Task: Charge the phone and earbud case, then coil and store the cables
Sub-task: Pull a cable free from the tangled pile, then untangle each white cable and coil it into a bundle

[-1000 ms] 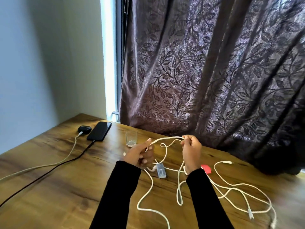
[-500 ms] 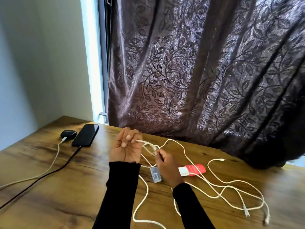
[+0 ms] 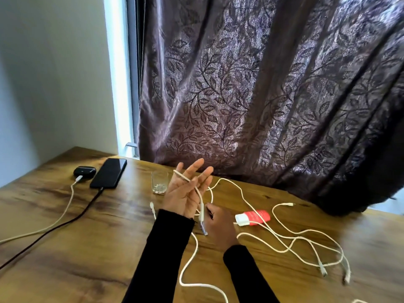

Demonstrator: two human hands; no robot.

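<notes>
left hand (image 3: 185, 193) raised palm-up, fingers straight, white cable (image 3: 197, 193) draped across | right hand (image 3: 218, 226) pinching same cable at 5 o'clock | phone (image 3: 108, 173), earbud case (image 3: 84, 171) plugged in, 10 o'clock on table (image 3: 87, 248)

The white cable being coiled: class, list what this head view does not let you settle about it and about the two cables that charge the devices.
- White cable: its plug end is covered by the right hand; its lower run leaves the bottom edge.
- Left hand: the cable crosses its palm, but the back is hidden, so the wrap count is unclear.
- Black cable and white charging cable: cut off at the left edge, no charger in view.
- Phone: dark screen, charging unconfirmed.
</notes>
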